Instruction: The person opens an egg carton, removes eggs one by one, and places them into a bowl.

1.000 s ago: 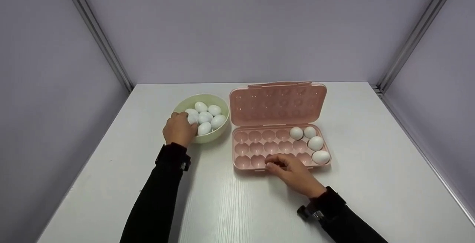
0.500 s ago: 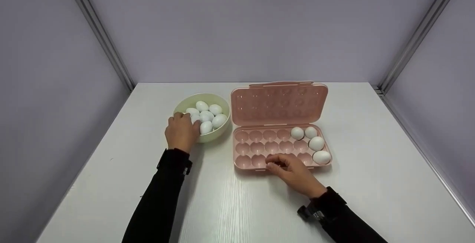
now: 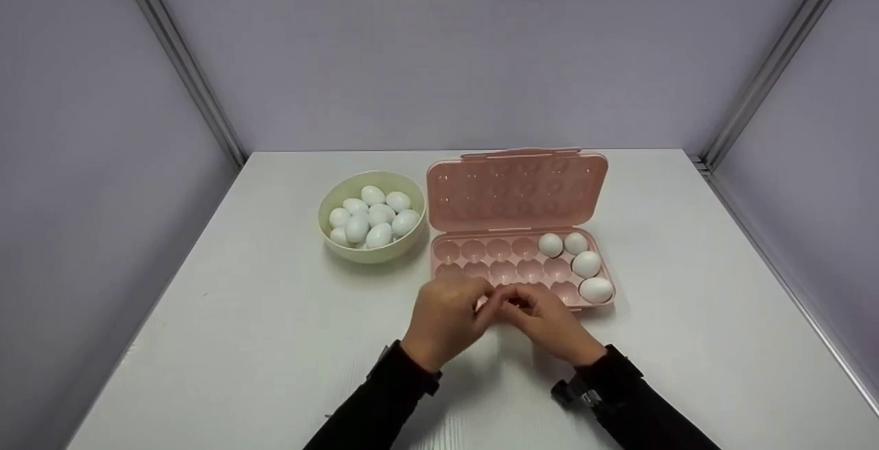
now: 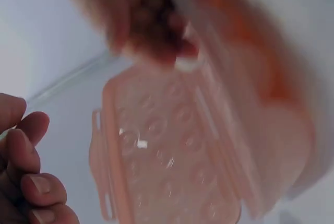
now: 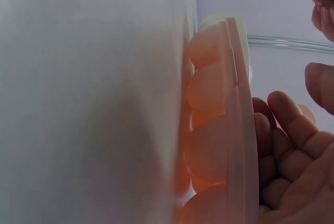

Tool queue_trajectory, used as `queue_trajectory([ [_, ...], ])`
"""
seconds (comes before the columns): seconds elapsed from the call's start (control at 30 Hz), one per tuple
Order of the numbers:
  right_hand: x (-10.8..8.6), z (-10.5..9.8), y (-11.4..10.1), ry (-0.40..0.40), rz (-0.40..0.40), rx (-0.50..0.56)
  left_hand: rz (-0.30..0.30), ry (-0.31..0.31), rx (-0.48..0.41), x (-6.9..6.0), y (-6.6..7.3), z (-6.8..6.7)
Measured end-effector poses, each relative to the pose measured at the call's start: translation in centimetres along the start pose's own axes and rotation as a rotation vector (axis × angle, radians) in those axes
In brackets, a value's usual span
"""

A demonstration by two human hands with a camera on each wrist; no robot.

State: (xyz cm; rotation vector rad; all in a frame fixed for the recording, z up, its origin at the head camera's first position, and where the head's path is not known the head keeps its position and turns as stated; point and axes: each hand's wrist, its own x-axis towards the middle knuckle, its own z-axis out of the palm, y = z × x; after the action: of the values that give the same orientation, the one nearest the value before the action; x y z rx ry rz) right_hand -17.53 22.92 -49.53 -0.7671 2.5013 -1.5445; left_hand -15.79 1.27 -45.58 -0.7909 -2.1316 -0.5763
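Note:
Over the near edge of the pink plastic egg carton (image 3: 518, 249), my left hand (image 3: 446, 316) and right hand (image 3: 546, 319) meet, fingertips touching or nearly so. The left fingers (image 4: 44, 188) are loosely bent, and no egg shows among them. In the right wrist view the right palm (image 5: 308, 177) faces the carton with fingers (image 5: 286, 106) half curled and thumb apart, holding nothing visible. Several white eggs (image 3: 586, 264) sit in cups at the carton's right end. The hands cover part of its front row. A pale green bowl (image 3: 374, 256) holds several more eggs (image 3: 382, 214).
The carton's lid (image 3: 516, 192) leans back, raised behind the cups. The bowl stands just left of it on the white table (image 3: 261, 299). Grey-violet panels (image 3: 439, 51) wall the table in at the back and both sides.
My left hand has come out of the bowl and moved right and nearer, to beside the right hand. More eggs in the bowl are uncovered. The right hand has stayed put.

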Motion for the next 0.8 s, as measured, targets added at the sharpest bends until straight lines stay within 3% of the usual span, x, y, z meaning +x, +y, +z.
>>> queue_trajectory([
  [0.07,0.1,0.1,-0.1,-0.008,-0.006,0.019,0.007,-0.043,0.05,-1.0,0.4,0.6],
  [0.2,0.0,0.3,-0.3,-0.007,-0.007,0.023,-0.055,-0.129,0.083,-2.2,0.2,1.0],
  [0.33,-0.2,-0.3,-0.8,0.012,-0.014,-0.03,-0.088,-0.142,0.074,-2.6,0.1,1.0],
  [0.43,-0.2,-1.6,-1.4,0.084,-0.029,-0.129,-0.084,-0.147,0.081,-2.5,0.2,1.1],
  [0.57,0.8,-4.4,-1.8,0.251,-0.035,-0.348,-0.08,-0.167,0.086,-2.3,0.1,1.2],
  [0.67,2.2,-6.5,-1.4,0.308,0.052,-0.49,-0.083,-0.18,0.082,-2.4,-0.1,1.2],
  [0.8,3.8,-7.9,-0.4,0.237,0.229,-0.616,-0.093,-0.196,0.071,-2.7,-0.3,1.2],
])
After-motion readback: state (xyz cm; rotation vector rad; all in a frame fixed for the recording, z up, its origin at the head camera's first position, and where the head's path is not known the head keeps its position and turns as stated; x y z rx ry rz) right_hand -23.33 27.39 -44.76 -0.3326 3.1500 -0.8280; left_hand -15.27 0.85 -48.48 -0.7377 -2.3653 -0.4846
